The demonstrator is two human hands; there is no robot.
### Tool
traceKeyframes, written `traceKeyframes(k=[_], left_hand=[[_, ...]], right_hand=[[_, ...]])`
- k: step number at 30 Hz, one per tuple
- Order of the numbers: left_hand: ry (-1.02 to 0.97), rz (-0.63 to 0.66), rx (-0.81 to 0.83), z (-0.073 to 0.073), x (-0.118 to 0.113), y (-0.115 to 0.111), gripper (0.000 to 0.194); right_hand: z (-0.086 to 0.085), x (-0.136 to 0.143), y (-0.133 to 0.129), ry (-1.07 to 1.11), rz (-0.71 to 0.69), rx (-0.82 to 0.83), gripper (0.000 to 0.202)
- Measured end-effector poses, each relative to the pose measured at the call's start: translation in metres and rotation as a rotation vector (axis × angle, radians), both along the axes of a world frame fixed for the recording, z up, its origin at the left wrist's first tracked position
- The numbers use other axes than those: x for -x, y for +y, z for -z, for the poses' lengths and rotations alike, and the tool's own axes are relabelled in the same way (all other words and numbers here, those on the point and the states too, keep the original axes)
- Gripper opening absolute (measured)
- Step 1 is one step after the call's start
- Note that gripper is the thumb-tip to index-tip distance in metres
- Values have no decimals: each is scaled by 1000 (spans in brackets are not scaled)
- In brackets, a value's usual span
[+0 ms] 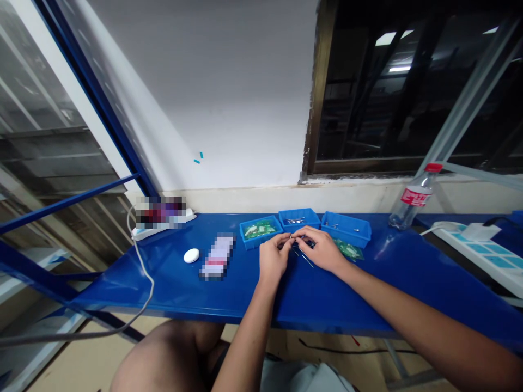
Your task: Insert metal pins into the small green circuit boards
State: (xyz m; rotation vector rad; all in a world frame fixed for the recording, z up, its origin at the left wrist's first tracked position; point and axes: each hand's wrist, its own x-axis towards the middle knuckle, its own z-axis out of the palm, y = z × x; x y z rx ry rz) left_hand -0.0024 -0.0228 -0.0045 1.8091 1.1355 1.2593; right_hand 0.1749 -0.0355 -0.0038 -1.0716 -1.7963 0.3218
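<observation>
My left hand (273, 255) and my right hand (321, 249) meet over the blue table, fingertips pinched together. Between them is something small, partly hidden by the fingers and too tiny to name. Just below the fingertips, thin metal pins (307, 260) lie on the tabletop. Behind the hands stand three blue bins: the left bin (250, 245) holds green packets (260, 228), the middle bin (300, 211) has thin metal pins in it, and the right bin (354, 236) contains a few small metal pieces. Another green packet (349, 250) rests beside my right wrist.
To the left lie a white round case (191, 255) and a blurred-out flat object (218, 257). A power strip (163, 224) with a cable sits behind them. At right are a plastic bottle (412, 201) with a red cap and another power strip (482, 253).
</observation>
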Motion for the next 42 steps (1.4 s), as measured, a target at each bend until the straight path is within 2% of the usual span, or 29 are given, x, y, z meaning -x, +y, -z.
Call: traceKeyframes(k=[3,5,8,11,15,18,22,27,30,36,42], left_hand=[[4,-13,-23,-1,0,0,14],[-56,14,-6,0,-1,0,22],[-110,58,15,1,-1,0,37],[-109,90,-6,1,-1,-1,42],[-103,62,-32,0,-1,-3,29],[-28,31,-42,-3,-1,-6,20],[39,39,-46,-4,-1,-7,22],[-16,44,7,-2,-1,-4,16],[-18,32,8,-1,-1,-3,14],[1,-12,9,0,-2,-2,13],[-240,83,63,-1,-3,1,19]], right_hand=[[3,2,1,132,10,124,16],[5,2,3,198,-16,183,19],[7,2,4,225,-44,204,20],[6,3,3,196,-50,189,18],[4,3,1,76,-30,114,20],[2,2,1,10,0,68,15],[2,0,1,74,-2,104,14],[1,0,0,91,-35,105,15],[3,0,1,163,-34,146,15],[11,-1,8,406,-94,305,33],[11,-1,8,493,-130,323,38]])
